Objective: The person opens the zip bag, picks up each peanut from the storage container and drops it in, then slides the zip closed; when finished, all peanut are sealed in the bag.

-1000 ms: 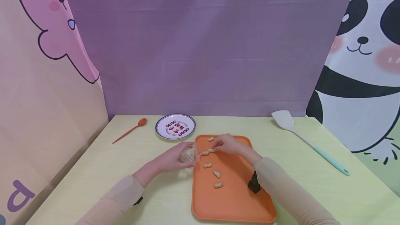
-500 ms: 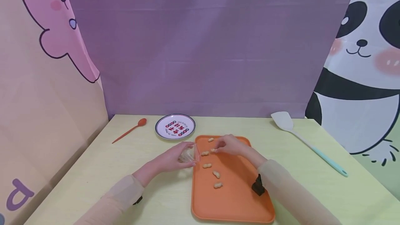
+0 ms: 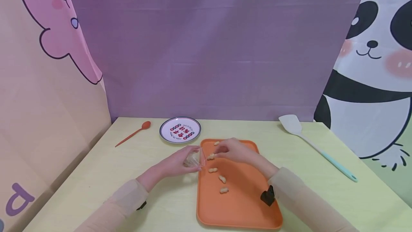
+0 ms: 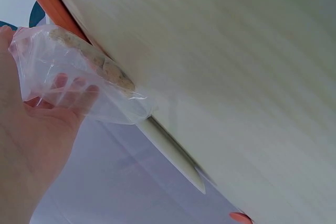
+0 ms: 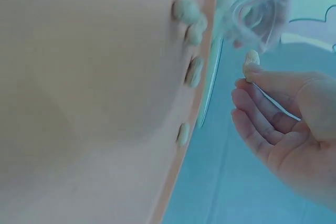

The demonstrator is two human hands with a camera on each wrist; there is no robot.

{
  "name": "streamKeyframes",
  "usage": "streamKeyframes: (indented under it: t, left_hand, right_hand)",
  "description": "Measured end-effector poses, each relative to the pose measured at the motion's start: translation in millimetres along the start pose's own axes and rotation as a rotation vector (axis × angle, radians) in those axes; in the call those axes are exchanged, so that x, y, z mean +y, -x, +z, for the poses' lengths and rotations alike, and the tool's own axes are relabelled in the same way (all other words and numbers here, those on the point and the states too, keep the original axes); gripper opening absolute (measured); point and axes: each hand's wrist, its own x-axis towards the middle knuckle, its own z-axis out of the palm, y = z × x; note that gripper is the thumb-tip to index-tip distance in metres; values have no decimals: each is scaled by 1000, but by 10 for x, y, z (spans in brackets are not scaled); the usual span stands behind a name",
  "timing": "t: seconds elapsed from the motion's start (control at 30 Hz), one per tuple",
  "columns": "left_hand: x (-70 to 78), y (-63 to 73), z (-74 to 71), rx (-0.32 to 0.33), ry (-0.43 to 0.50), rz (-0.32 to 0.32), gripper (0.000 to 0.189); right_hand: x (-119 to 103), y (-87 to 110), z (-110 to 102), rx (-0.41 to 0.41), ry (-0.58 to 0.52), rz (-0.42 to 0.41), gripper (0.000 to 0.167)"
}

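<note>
My left hand (image 3: 177, 163) holds a clear plastic bag (image 3: 193, 159) at the left edge of the orange tray (image 3: 241, 207), its mouth facing right. Peanuts (image 4: 113, 72) show through the bag in the left wrist view. Between thumb and forefinger, my right hand (image 3: 235, 150) pinches one peanut (image 5: 251, 64), over the far part of the tray and close to the bag's mouth. Several loose peanuts lie down the tray's left side, among them a middle peanut (image 3: 213, 170) and a near peanut (image 3: 224, 190).
Behind the left hand sits a round white plate (image 3: 180, 130) with red lettering. An orange spoon (image 3: 146, 125) lies at the back left. To the right rests a white spatula (image 3: 291, 124) with a light-blue handle. A purple cloth (image 3: 206, 63) hangs behind the table.
The right hand picked a peanut off the tray, drew slightly right, then moved left with it towards the bag. The left hand and bag stay nearly still.
</note>
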Motion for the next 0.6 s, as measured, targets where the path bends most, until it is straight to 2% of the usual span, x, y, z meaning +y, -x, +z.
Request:
streamKeyframes:
  t: [0.17, 0.33, 0.47, 0.6]
  left_hand:
    - [7, 1, 0, 4, 6, 5, 77]
    - [11, -4, 0, 7, 20, 15, 75]
    - [3, -5, 3, 10, 30, 26, 75]
    - [-4, -8, 5, 5, 35, 10, 76]
  right_hand:
    - [-141, -14, 45, -21, -52, 8, 10]
    - [-227, -49, 103, -24, -96, -60, 11]
    - [-249, -97, 165, 11, -58, -142, 8]
    - [-261, -146, 218, 38, -4, -198, 7]
